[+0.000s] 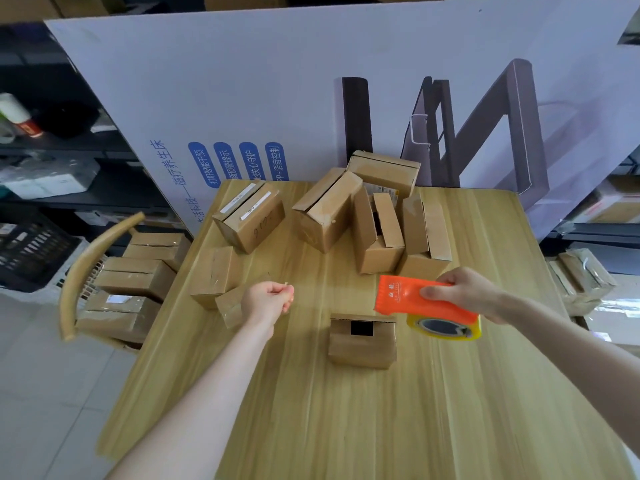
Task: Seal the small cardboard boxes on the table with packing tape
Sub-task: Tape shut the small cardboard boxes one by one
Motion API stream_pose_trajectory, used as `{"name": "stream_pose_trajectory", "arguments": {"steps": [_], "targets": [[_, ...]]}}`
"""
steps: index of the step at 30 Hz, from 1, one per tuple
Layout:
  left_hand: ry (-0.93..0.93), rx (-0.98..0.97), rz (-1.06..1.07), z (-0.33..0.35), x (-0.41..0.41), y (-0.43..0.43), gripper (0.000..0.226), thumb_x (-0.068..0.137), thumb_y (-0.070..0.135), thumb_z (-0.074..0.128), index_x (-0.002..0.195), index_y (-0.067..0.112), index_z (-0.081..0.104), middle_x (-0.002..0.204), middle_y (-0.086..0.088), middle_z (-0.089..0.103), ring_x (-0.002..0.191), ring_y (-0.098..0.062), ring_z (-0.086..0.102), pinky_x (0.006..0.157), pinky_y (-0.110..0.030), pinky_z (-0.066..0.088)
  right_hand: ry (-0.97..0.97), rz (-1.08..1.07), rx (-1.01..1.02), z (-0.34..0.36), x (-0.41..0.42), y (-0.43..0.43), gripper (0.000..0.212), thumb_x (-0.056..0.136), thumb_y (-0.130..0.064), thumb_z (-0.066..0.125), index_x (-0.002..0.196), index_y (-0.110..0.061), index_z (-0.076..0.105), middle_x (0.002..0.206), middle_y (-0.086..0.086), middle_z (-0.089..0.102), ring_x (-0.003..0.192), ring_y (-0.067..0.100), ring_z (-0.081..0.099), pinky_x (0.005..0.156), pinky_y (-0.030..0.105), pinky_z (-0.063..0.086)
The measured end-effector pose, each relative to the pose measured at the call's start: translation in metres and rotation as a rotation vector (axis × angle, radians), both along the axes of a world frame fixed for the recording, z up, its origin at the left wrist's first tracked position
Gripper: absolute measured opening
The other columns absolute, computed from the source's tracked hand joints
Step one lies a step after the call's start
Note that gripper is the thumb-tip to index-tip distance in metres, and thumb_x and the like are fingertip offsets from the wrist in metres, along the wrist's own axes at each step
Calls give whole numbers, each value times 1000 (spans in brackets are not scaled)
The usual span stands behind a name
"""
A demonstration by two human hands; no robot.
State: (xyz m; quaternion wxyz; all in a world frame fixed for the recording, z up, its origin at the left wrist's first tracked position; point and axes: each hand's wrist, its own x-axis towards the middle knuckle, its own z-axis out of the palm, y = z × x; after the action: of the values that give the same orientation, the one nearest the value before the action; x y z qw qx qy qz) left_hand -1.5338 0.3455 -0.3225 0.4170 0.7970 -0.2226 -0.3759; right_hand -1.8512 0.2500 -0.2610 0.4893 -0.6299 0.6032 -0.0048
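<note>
Everything turns on the near box (362, 344), which sits on the wooden table (346, 427) between my two hands and a little closer to me than either. My right hand (460, 292) is the nearer one, just to the right of the box and above it. It grips the orange plastic tape dispenser (412, 297), with the glossy yellowish tape roll (445, 329) hanging almost beside the box's upper right corner. My left hand (268, 299) hovers well to the left of the box with its fingers curled in against the thumb. There may be a tiny pale scrap at the fingertips, but I cannot tell whether it pinches anything. The box is plain matte brown corrugated card, squat, and seems to lie with its long axis left to right across my view. A dark square gap shows in its top, so I judge it unsealed. I would steady it from the left and draw the tape along that axis. Beyond it stands a jumble of similar cartons (377, 223), several with flaps loose. To its far left lie two more boxes (213, 275), which look shinier, perhaps already taped.
</note>
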Motion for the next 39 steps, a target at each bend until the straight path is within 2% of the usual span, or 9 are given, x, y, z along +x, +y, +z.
{"name": "stream_pose_trajectory", "arguments": {"steps": [6,11,14,18,24,26,30,36,39], "targets": [[36,26,-61,-24,-18,-2,13,84,11,71,73,4,69,68,-7,70,53,-12,56,60,-23,51,130,61,-1,-19,-16,-23,37,80,-49,71,92,-14,68,84,3,71,75,18,70,57,24,50],[57,99,-105,-52,-33,-10,19,84,11,70,66,7,67,63,-7,68,54,-15,56,73,-34,56,246,104,11,-36,-24,-23,36,82,-50,68,90,-15,69,85,3,71,77,18,68,62,26,51],[51,156,-89,-70,-38,-2,18,85,13,69,69,5,67,63,-6,67,52,-14,55,71,-31,54,329,148,-23,-54,-25,-13,34,83,-51,66,84,-17,69,81,1,68,75,14,64,58,23,46],[88,217,-64,-89,-43,7,21,86,14,69,66,9,65,60,-5,64,49,-14,52,63,-25,48,413,224,-80,-80,-27,-3,30,78,-59,65,76,-29,64,80,-5,66,74,11,62,68,31,54],[231,261,15,-110,-53,9,12,87,10,69,94,3,64,71,-3,62,55,-14,55,51,-18,48,452,271,-106,-83,-24,3,32,77,-61,61,76,-30,64,78,-8,64,68,14,66,55,32,58],[243,271,23,-116,-59,7,16,87,11,69,102,5,66,75,-2,64,62,-16,59,59,-22,54,469,286,-112,-81,-22,2,32,75,-62,60,74,-30,63,78,-6,65,66,16,67,52,32,58],[128,319,-40,-119,-63,5,25,88,21,69,108,7,70,82,-1,68,75,-22,67,80,-36,58,505,313,-148,-79,-17,1,36,75,-64,58,75,-29,64,77,-7,64,67,14,65,53,31,58],[-201,596,-323,-108,-70,17,57,96,55,37,115,6,60,107,-10,67,93,-27,64,72,-29,48,517,294,-132,-76,-16,4,35,76,-65,58,77,-30,62,80,-5,63,67,16,65,48,29,56],[-257,382,-143,-98,-75,23,50,98,42,44,133,8,52,131,-6,60,120,-24,55,91,-27,43,495,269,-111,-74,-16,7,34,78,-62,59,81,-28,63,81,-4,62,64,17,65,38,22,48]]}}
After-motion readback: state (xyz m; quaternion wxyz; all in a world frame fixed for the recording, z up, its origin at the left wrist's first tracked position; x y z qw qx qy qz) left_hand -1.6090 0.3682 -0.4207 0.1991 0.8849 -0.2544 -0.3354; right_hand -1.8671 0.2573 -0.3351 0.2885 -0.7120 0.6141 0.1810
